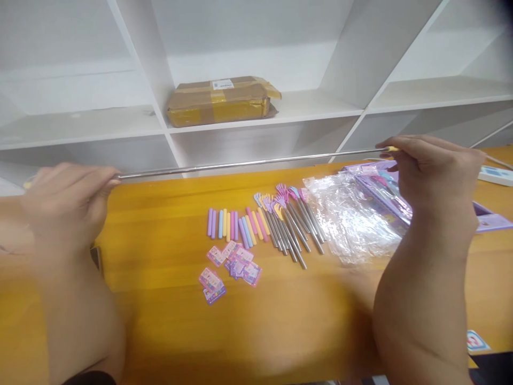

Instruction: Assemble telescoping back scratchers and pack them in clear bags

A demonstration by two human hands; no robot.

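I hold a long thin metal rod (248, 163), stretched out level above the yellow table (160, 224). My left hand (68, 200) pinches its left end and my right hand (430, 168) pinches its right end, where a yellow tip shows. Both hands are closed on the rod. Below it on the table lie several short pastel sleeves (236, 225), a bunch of collapsed metal rods with small coloured hand-shaped tips (290, 222), and several small pink and purple cards (232, 267).
A crumpled clear plastic bag (352, 214) and a purple package (385, 190) lie under my right hand. White shelves (304, 115) stand behind the table, with a taped brown parcel (222, 100) on one. A white object (497, 175) sits at the far right.
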